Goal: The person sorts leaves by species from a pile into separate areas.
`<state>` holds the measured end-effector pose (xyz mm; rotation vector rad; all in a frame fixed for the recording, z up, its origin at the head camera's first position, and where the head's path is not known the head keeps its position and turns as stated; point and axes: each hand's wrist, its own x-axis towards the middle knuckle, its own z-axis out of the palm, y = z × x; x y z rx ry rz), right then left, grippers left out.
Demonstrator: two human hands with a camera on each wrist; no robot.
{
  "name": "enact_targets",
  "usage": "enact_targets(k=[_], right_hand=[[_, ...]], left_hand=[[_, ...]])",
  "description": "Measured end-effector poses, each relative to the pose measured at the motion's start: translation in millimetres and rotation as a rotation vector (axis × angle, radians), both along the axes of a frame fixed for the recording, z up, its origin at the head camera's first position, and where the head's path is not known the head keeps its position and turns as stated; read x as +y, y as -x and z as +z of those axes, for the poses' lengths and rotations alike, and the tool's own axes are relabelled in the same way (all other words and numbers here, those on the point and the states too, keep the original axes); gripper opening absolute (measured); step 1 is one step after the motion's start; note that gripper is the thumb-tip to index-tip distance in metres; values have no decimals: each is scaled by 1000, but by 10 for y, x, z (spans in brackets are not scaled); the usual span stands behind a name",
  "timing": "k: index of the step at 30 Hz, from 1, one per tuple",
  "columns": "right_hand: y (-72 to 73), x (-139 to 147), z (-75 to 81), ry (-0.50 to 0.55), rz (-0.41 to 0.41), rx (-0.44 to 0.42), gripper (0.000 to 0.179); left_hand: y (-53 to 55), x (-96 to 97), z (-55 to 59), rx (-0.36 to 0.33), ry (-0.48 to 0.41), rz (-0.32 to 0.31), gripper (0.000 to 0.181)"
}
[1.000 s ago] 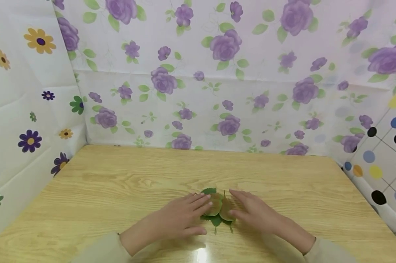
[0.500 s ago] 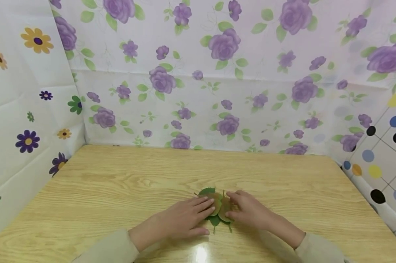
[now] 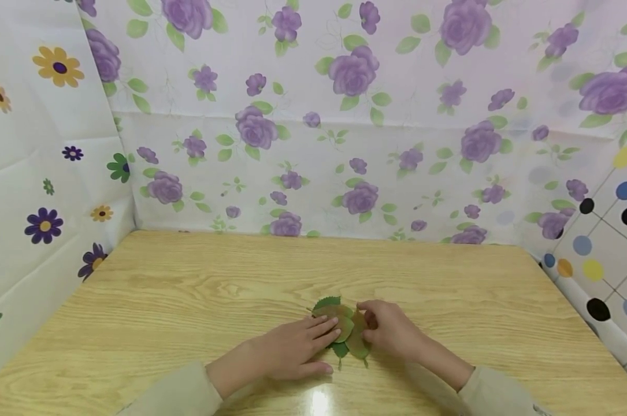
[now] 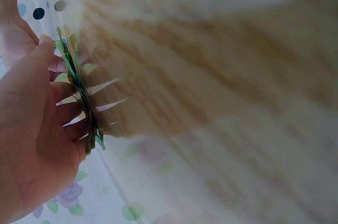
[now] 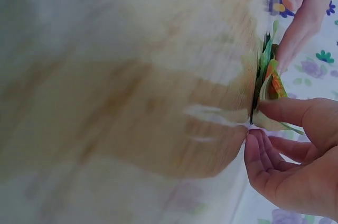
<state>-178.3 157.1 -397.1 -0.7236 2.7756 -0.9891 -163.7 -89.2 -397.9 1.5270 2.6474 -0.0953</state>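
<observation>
My left hand (image 3: 299, 349) rested outstretched on overlapping green-brown oval leaves (image 3: 347, 330); my right hand (image 3: 394, 333) pinched an olive-brown oval leaf (image 3: 357, 342) touching them.

- Table (image 3: 230, 271) free beyond leaves (image 3: 346, 329), up to back cloth (image 3: 313, 156).
- Side lanes free outside both forearms, ending at left cloth (image 3: 11, 254) and right cloth (image 3: 612, 242).
- Left hand (image 3: 297, 348) blocks leaves' left side, right hand (image 3: 393, 332) their right.
- Near gap between wrists passable.

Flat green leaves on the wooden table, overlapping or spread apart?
Overlapping: in the head view, flat brownish-green leaves partly cover dark green leaves.
</observation>
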Motion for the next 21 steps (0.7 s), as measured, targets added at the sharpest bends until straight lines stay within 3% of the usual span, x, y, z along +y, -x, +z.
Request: enact_targets(k=[4, 8, 15, 21], right_hand=[[24, 29, -24, 55, -21, -13, 24], [47, 52, -32, 94, -37, -41, 13], [68, 99, 19, 208, -144, -149, 19], [185, 153, 57, 207, -224, -116, 14]], left_hand=[[10, -8, -5, -71, -8, 27, 69], [4, -17, 10, -100, -20, 38, 69], [10, -15, 22, -119, -37, 42, 68], [33, -11, 7, -132, -40, 45, 67]])
